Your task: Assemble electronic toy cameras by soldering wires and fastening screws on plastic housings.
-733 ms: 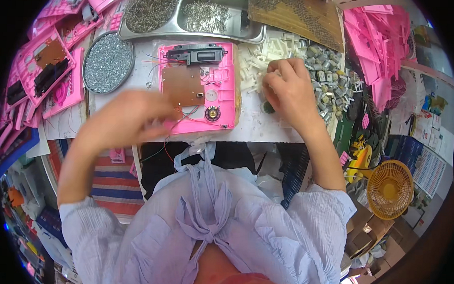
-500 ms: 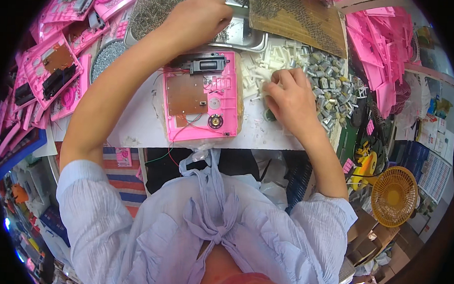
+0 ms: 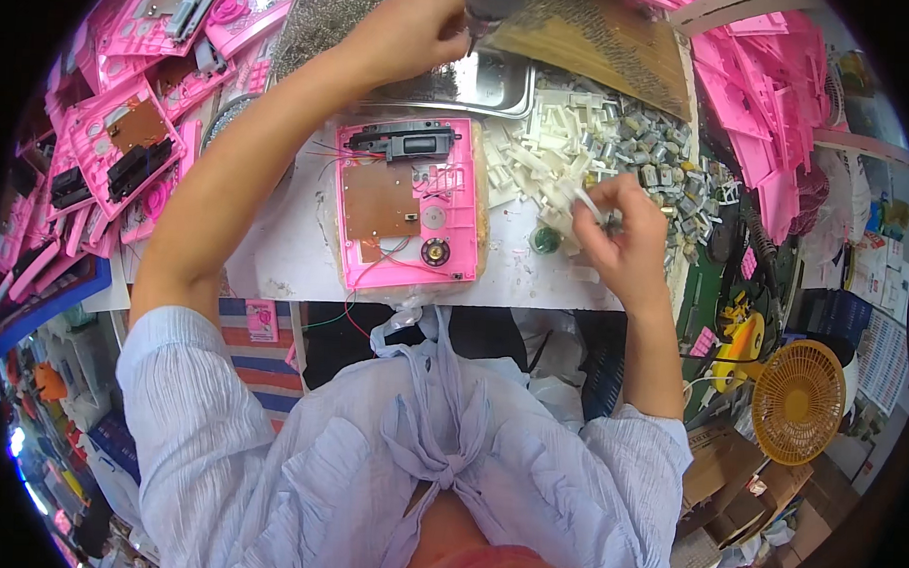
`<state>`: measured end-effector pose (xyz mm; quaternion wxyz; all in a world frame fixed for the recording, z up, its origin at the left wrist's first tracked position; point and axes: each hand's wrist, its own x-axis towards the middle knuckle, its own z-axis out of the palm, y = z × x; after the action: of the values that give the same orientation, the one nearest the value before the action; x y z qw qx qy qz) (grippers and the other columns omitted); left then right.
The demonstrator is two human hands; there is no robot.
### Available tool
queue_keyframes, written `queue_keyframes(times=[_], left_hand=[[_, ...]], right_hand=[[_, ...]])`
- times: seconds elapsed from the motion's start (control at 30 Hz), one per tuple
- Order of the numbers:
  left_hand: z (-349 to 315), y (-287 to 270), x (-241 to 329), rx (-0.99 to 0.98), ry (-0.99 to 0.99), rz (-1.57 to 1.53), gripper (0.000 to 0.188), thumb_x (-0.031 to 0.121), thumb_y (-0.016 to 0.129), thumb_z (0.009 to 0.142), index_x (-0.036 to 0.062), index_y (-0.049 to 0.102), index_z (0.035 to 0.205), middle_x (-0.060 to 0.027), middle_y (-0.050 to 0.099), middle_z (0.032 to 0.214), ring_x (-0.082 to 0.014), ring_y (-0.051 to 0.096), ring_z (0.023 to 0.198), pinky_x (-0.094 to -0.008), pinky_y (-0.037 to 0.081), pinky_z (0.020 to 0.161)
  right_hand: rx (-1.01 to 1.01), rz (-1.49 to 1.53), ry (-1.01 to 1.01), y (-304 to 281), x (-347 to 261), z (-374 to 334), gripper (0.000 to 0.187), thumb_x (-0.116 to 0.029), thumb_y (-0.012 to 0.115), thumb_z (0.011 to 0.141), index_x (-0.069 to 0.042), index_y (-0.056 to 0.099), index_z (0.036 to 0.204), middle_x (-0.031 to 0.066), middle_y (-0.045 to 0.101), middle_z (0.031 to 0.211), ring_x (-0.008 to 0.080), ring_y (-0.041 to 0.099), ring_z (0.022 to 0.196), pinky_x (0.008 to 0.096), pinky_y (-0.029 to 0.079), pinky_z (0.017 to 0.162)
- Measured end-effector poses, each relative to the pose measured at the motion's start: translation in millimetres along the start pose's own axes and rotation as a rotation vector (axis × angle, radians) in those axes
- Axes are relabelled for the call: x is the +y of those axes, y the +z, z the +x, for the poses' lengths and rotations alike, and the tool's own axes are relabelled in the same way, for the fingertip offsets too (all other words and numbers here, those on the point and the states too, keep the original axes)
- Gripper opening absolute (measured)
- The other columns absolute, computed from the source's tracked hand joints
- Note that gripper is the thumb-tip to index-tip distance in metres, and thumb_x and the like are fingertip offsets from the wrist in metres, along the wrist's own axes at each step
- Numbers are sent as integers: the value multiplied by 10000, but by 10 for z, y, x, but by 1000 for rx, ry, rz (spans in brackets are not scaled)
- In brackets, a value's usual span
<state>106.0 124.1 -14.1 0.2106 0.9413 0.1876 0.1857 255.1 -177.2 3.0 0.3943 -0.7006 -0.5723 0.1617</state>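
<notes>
My left hand (image 3: 418, 37) is raised over a metal tray (image 3: 516, 104), its fingers pinched beside the tip of a dark grey powered screwdriver (image 3: 492, 3). Whatever those fingers hold is too small or hidden to make out. My right hand (image 3: 626, 235) grips a small white plastic part (image 3: 587, 205) between thumb and fingers, at the near edge of a pile of white plastic parts (image 3: 539, 147). Between my arms lies an open pink plastic casing (image 3: 464, 209) with a brown circuit board (image 3: 377, 201), a black module (image 3: 404, 140), a round speaker (image 3: 436, 251) and thin wires.
Small screws (image 3: 323, 24) fill the tray's left side, and more lie on a brown board (image 3: 623, 50). Small metal motors (image 3: 669, 171) are heaped right of the white parts. Pink casings (image 3: 119, 132) are stacked at left, pink panels (image 3: 756, 114) at right. A yellow fan (image 3: 798, 401) stands lower right.
The screwdriver has come into view at the top, beside my left hand. My right hand has drawn back from the pile toward me, now with a white part in its fingers.
</notes>
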Motion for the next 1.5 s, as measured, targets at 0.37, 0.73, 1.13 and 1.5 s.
queue_keyframes(times=[0.37,0.73,1.13,1.5], left_hand=[[-1773,-378,848,-97,-666,-1558,208,106,597,1030,-32,656,1174,-74,712,970,-118,678,840,-267,587,751],[-2119,-239,1025,-285,-700,-1360,248,105,573,1046,-28,655,1239,-28,672,897,-76,634,759,-236,537,692],[-1322,74,923,-47,-159,42,165,207,691,912,50,726,947,-143,719,820,-317,707,736,-403,556,633],[-1344,115,962,-41,-259,-162,187,236,701,898,61,747,946,-132,722,786,-319,705,703,-409,542,618]], right_hand=[[-64,422,-83,504,-677,-19,323,-13,816,771,-15,721,1080,110,727,949,213,684,791,321,542,716],[-206,105,-458,548,-711,-75,379,-8,821,725,-43,722,1089,99,709,897,274,670,762,354,548,651],[-80,571,-35,409,-327,-516,312,33,833,738,18,758,1041,131,758,962,215,679,780,315,522,710],[-2,547,2,329,-204,-610,332,38,834,737,22,753,1058,134,739,925,217,669,778,309,512,712]])
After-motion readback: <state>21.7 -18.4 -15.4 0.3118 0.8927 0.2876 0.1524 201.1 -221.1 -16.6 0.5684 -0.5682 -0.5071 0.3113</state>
